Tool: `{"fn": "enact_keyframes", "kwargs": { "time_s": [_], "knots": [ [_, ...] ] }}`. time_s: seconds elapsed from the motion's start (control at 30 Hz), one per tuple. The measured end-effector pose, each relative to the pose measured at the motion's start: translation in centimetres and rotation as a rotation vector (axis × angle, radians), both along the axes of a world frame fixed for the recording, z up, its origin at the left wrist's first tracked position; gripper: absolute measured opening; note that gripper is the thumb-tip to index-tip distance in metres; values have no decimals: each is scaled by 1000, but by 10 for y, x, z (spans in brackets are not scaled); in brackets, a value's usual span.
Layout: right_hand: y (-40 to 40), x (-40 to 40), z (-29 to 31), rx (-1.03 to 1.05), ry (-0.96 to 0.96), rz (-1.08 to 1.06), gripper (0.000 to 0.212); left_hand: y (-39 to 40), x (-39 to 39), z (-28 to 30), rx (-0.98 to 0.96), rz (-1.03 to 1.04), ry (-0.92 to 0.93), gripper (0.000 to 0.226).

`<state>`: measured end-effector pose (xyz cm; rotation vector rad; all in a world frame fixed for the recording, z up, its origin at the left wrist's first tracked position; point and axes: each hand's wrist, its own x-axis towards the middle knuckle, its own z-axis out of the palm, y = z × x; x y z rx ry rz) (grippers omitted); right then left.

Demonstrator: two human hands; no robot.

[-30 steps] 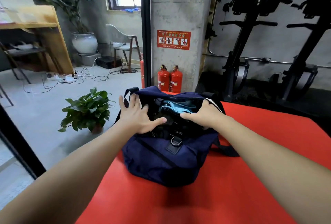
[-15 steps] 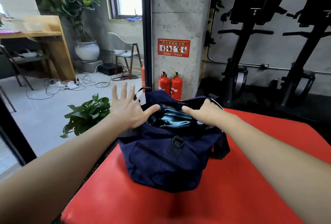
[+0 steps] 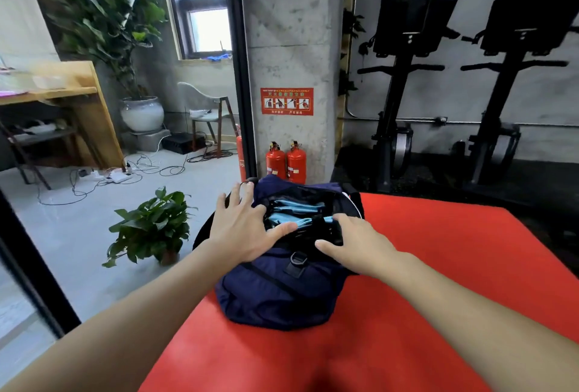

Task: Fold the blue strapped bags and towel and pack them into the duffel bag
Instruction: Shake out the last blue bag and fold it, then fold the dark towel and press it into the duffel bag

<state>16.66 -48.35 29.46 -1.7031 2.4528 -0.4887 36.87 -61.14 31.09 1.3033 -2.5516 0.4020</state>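
One navy duffel bag [image 3: 275,291] on a red mat [image 3: 438,266], unzipped, with light-blue folded items [image 3: 293,214] inside, number unclear. Behind, a concrete pillar [image 3: 288,46], two fire extinguishers [image 3: 285,161], one small potted plant [image 3: 150,228]. Left hand [image 3: 242,228] flat, fingers spread on the bag's left rim; right hand [image 3: 357,242] curled over the right rim, gripping it.

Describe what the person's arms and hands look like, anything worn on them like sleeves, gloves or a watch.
Both forearms are bare all the way to the bottom edge of the head view: no sleeves show. The left hand and right hand wear no gloves, and no watch, bracelet or ring is visible on either wrist or on the fingers. No markings or cables appear on them.
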Motion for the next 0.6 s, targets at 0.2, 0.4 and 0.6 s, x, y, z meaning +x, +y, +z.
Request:
{"fn": "enact_keyframes", "kwargs": {
  "time_s": [0.2, 0.4, 0.6],
  "knots": [
    [149, -36, 3, 16, 52, -147, 71, 114, -61, 14, 5, -200, 65, 103],
    [321, -87, -2, 19, 56, -390, 70, 265, -155, 0, 80, -457, 21, 98],
    [492, -128, -28, 63, 21, -668, 67, 421, -241, -22, 106, -720, -60, 95]
  ]
}}
